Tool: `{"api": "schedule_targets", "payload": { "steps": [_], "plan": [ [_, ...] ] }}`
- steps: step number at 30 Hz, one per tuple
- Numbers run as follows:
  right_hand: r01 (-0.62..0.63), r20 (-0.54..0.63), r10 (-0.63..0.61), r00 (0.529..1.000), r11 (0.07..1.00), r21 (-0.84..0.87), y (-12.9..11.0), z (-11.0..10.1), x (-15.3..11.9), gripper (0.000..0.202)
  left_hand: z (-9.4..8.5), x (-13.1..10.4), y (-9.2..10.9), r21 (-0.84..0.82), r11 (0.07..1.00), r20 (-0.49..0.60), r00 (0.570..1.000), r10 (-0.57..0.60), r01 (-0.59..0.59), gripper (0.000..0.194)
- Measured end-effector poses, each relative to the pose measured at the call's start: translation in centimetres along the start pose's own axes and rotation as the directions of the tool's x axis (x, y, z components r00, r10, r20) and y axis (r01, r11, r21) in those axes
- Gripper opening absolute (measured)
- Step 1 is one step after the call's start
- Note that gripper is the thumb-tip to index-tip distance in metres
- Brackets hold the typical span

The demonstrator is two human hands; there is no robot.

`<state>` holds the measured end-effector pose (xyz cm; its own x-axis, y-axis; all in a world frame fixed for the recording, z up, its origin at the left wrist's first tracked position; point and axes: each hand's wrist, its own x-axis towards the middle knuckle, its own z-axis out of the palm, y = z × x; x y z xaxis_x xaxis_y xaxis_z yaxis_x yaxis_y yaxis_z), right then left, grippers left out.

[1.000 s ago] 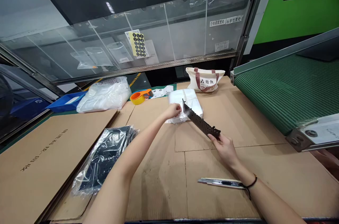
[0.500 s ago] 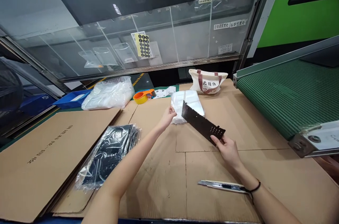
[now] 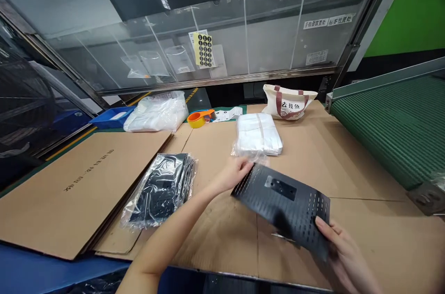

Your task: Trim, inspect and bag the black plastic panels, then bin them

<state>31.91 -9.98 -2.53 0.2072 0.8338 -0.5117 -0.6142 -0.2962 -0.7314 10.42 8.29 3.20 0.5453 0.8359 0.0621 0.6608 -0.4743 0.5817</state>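
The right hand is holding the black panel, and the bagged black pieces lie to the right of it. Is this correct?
One part is wrong: the head view shows the bagged black pieces to the left of the black panel. The right hand is indeed holding it.

Bagged panels (image 3: 162, 189) lie right of the cardboard stack (image 3: 74, 192), the tote (image 3: 290, 103) behind the strapped bundle (image 3: 257, 134).

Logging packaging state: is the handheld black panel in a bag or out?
Out: the black panel shows bare slots and no film; the right hand grips it directly.
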Motion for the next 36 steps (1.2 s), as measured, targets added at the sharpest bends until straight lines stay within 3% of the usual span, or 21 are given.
{"api": "schedule_targets", "payload": {
  "steps": [4,9,14,18,23,27,32,36],
  "plan": [
    [0.086,-0.165,-0.071,0.984,0.993,0.086,2.7,1.3,-0.3,0.046,1.2,-1.5,1.4,0.234,0.972,-0.049,0.998,0.049,-0.036,0.016],
    [-0.03,0.023,0.03,0.999,1.0,-0.005,4.4,1.8,-0.7,0.041,2.5,-2.4,2.3,0.542,0.834,-0.064,0.984,0.165,-0.104,0.021],
    [0.042,-0.092,-0.032,0.995,0.992,0.116,6.5,2.0,-0.8,0.034,3.0,-3.0,2.5,0.567,0.81,-0.053,0.976,0.213,-0.146,0.022],
    [-0.051,0.073,0.049,0.996,0.998,0.027,7.5,2.4,-0.9,0.032,3.0,-3.4,2.4,0.639,0.759,-0.139,0.951,0.277,-0.128,0.032],
    [0.019,-0.084,-0.007,0.996,0.99,0.137,7.6,2.6,-0.7,0.035,3.0,-4.0,2.2,0.701,0.681,-0.173,0.877,0.448,-0.21,0.031],
    [-0.077,0.068,0.076,0.995,0.997,0.01,7.3,3.1,-0.9,0.031,3.2,-4.5,2.3,0.743,0.641,-0.215,0.837,0.504,-0.195,0.029],
    [0.053,-0.1,-0.044,0.994,0.995,0.087,7.4,3.5,-0.9,0.04,3.2,-5.3,2.8,0.731,0.606,-0.139,0.8,0.583,-0.314,0.029],
    [-0.021,0.13,0.038,0.991,0.991,-0.133,7.0,3.2,-0.5,0.039,3.3,-5.6,3.4,0.739,0.609,-0.165,0.799,0.579,-0.289,0.026]
  ]
}}
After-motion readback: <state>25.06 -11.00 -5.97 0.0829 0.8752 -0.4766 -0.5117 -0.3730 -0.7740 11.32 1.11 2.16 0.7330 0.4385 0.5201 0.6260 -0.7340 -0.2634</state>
